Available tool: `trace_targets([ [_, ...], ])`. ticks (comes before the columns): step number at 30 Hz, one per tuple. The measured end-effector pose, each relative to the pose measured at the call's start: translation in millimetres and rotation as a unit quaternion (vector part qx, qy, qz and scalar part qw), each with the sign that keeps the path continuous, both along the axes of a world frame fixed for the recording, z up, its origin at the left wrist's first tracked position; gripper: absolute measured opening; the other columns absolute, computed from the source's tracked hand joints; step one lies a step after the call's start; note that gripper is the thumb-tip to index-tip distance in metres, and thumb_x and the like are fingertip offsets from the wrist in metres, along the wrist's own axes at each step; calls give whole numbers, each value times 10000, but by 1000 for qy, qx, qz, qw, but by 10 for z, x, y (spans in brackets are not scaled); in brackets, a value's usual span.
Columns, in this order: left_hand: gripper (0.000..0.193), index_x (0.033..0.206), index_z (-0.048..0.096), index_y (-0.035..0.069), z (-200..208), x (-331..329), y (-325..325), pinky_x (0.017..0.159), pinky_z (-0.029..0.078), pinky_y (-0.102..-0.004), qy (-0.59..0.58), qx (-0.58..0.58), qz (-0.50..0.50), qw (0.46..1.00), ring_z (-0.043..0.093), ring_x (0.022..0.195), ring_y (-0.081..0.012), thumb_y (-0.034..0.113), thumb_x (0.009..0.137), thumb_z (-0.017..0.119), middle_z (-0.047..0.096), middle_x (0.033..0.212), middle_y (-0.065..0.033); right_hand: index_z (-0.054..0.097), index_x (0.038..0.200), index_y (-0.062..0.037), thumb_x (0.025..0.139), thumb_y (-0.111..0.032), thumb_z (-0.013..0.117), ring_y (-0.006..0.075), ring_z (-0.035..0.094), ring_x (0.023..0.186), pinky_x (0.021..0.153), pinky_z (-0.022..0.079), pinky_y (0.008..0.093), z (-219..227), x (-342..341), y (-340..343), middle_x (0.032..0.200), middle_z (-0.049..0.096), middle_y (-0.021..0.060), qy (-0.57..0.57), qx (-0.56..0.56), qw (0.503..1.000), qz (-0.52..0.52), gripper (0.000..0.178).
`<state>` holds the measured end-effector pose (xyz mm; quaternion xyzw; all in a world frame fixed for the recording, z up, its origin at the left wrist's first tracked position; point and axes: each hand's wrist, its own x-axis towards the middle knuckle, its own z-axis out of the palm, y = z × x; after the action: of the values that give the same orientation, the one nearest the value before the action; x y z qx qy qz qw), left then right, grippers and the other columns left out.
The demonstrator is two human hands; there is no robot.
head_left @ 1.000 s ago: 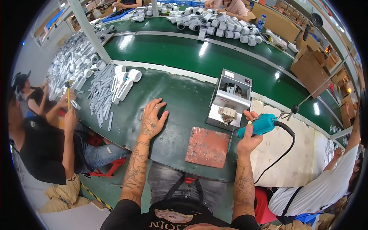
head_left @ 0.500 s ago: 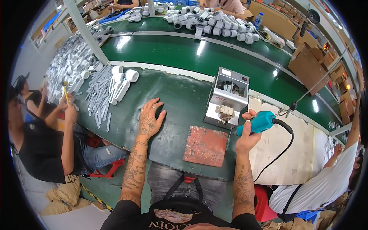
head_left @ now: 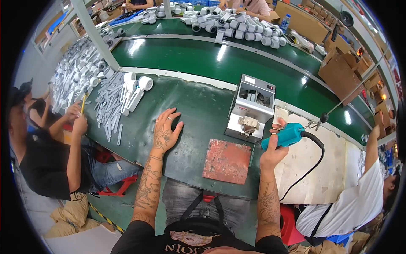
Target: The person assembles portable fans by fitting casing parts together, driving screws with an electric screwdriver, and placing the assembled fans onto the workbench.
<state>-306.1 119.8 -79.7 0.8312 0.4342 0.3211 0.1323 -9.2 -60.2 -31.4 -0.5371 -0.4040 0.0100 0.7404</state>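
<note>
My left hand [head_left: 165, 130] lies flat on the dark green tabletop [head_left: 186, 99], fingers spread, with a ring on one finger and nothing held. In my right hand [head_left: 272, 155] is a teal electric screwdriver [head_left: 288, 134], fingers wrapped round its body; a black cord loops down from it and a metal hook links it to a hanging line. Just left of that hand stands a silver box-shaped screw feeder [head_left: 249, 108] with an open top. A worn red square plate [head_left: 226, 161] lies on the table between my forearms.
Left of my hand are a pile of flat grey strips [head_left: 111, 101] and several white round-headed parts [head_left: 137, 94]. A green conveyor [head_left: 177, 53] runs beyond the table. One co-worker [head_left: 46, 156] sits at left, another [head_left: 347, 203] at right. Cardboard boxes [head_left: 342, 72] stand far right.
My hands and the screwdriver stay nearly still. The left co-worker's hands and yellow-handled tool have shifted slightly; the right co-worker's raised arm has come down and the head has moved into view.
</note>
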Motion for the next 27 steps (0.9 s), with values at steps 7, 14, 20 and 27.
trace_targets([
  [7,353,1238,683,77,-2,2,12,1144,372,-466,-3,4,-5,1000,493,1372,-337,256,934,698,589,1420,-108,269,1568,8,975,-285,645,193,602,1116,908,502,297,46,-16,-32,1543,440,207,27,21,999,-18,761],
  [14,349,1235,684,78,-14,-4,12,1141,376,-464,-4,10,-6,1000,495,1367,-338,250,931,700,592,1415,-106,312,1548,44,986,-290,633,237,629,1146,903,524,313,70,-29,19,1579,398,223,26,33,999,8,729],
  [20,346,1230,684,77,-2,-9,-2,1142,377,-461,-4,8,-4,1000,493,1368,-340,245,928,701,593,1413,-105,329,1535,73,1040,-394,564,295,632,1219,861,556,340,45,-22,28,1528,475,246,4,24,999,30,720],
  [27,346,1232,681,77,-20,19,4,1141,376,-463,-9,4,-8,1000,495,1366,-340,245,930,696,594,1411,-106,352,1511,78,1044,-341,550,247,656,1116,828,554,324,16,-15,8,1407,578,237,20,2,999,43,657],
])
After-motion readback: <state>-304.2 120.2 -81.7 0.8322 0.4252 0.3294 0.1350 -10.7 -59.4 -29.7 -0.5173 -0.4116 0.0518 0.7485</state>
